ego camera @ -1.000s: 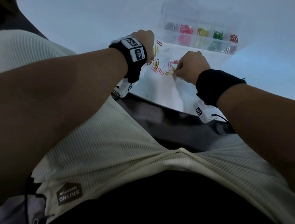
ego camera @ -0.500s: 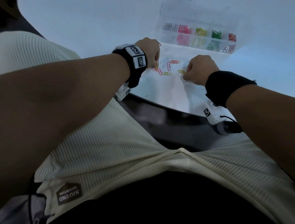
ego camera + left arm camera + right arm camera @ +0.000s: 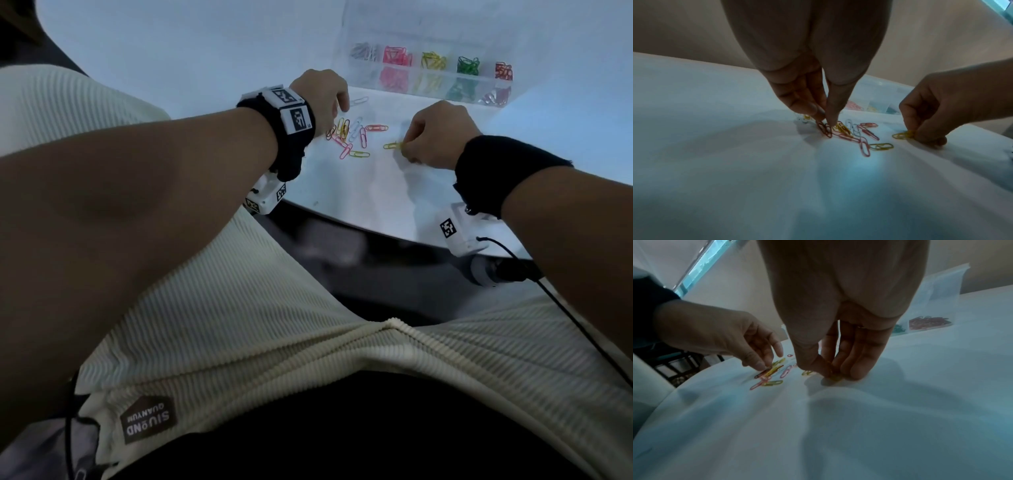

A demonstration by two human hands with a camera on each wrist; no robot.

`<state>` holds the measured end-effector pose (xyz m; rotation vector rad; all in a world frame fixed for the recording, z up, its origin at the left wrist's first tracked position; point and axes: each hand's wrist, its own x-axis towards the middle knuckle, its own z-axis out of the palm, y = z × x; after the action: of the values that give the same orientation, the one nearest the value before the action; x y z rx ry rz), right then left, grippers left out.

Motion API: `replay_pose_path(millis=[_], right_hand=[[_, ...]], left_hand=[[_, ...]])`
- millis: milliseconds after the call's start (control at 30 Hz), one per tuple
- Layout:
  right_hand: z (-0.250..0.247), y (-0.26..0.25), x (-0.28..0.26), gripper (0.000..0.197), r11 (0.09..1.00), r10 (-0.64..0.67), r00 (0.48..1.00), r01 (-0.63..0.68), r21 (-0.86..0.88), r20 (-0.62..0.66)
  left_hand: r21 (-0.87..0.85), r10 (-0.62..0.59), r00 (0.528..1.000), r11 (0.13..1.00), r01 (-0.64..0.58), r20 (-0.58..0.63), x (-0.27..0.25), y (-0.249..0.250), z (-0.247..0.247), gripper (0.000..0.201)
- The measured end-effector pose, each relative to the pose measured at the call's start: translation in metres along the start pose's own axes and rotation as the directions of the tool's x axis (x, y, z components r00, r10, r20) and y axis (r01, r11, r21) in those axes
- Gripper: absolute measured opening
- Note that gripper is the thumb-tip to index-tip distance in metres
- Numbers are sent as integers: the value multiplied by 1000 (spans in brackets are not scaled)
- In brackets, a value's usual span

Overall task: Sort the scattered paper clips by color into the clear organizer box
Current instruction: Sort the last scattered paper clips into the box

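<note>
Yellow wire paper clip (image 3: pixel 392 145) sits apart from the main scatter, right hand (image 3: pixel 436 138) has thumb and fingers curled down on one end of it against the white worktop (image 3: pixel 359 192), pinch looks made but clip not lifted. Right wrist view shows the fingertips (image 3: pixel 856 373) pressed to the surface with yellow under them; could be more than one clip there, can't tell. Left hand (image 3: pixel 322 97) is at the near-left edge of the loose pile of mixed paper clips (image 3: pixel 352 137), thumb and forefinger closing on a dark red wire paper clip (image 3: pixel 825 129); touching it, whether it's properly gripped I can't tell. Pile is pinks, yellows, a couple pale/clear ones, one olive-green, several overlapping. Clear plastic organizer box (image 3: pixel 428 85) sits at the far side of the worktop, well apart from the pile, compartments already loaded in a row: silver, pink, yellow, green, red. Step in hand: pick phase, both hands, one colour each. Task looks mostly done, only this small pile left. Next: lift clean without dragging neighbours, yellow goes to the middle compartment, red to the far-right one. Risk: overlapping clips hooking together and a wrong colour riding along.
</note>
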<state>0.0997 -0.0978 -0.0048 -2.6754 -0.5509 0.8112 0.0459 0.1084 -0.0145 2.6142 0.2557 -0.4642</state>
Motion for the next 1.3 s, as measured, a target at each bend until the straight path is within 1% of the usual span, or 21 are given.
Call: replay_pose_path(millis=[133,200,233,300,367,433,500,567,600,633,733,800,867,900,933,967,1000,1133,1200,1267,1300], right_hand=[[-1,12,3,28,982,-45,999,41,184,17],[-1,15,0,31,931,-31,999,19,364,28],[-1,15,-2,28,875,-8,999,-11,483,38],[-2,13,-7,22,722,54,996,-84,687,65],[-3,11,-10,23,562,110,988,-155,812,113],[-5,11,-13,25,402,125,975,-220,889,185],[-7,11,-14,27,309,116,966,-257,916,232],[-9,11,-13,27,274,142,963,-261,926,229],[-9,10,-13,29,290,175,962,-256,922,211],[-8,10,-14,32,341,212,960,-249,906,184],[-4,12,-13,36,599,262,960,-239,764,95],[-1,15,-13,38,720,252,966,-225,656,55],[2,18,-13,38,881,196,981,-169,443,-15],[3,19,-14,35,945,156,986,-133,299,-55],[5,19,-15,31,979,123,989,-107,175,-84],[6,17,-16,27,990,111,990,-102,101,-91],[8,15,-17,24,991,117,989,-111,72,-92],[11,5,-13,17,988,150,986,-147,37,-75],[12,-2,-12,28,987,157,986,-158,2,-63],[16,-9,-14,40,982,155,986,-161,-104,-58],[18,-13,-16,42,973,148,987,-156,-172,-59]], left_hand=[[59,59,997,996,-61,39,2,2,2,33],[67,67,997,995,-69,32,2,3,4,30],[69,70,997,995,-72,28,3,4,5,29],[67,71,997,995,-71,10,5,6,6,25],[62,63,998,996,-62,-7,7,8,7,25],[57,58,998,997,-56,-24,7,11,8,26],[34,47,997,998,-45,-55,7,13,8,29],[12,28,995,1000,-27,-93,9,14,6,31],[6,13,994,1000,-12,-109,10,15,5,30],[2,-8,993,1000,8,-117,11,15,3,29],[-19,-80,993,997,79,-85,14,18,1,18],[-20,-102,993,995,101,-55,15,21,1,18],[-23,-114,993,993,113,-39,15,25,2,19],[-22,-116,993,993,115,-35,15,27,3,18],[-19,-115,993,993,114,-33,15,29,3,18],[-16,-113,993,994,112,-33,16,30,4,19],[-15,-113,993,994,113,-31,15,31,4,19],[-12,-126,992,992,126,3,12,33,3,20],[-26,-133,991,991,133,24,11,34,3,20],[-34,-131,991,991,133,38,10,34,3,20],[-41,-128,991,991,130,39,10,34,3,20]])
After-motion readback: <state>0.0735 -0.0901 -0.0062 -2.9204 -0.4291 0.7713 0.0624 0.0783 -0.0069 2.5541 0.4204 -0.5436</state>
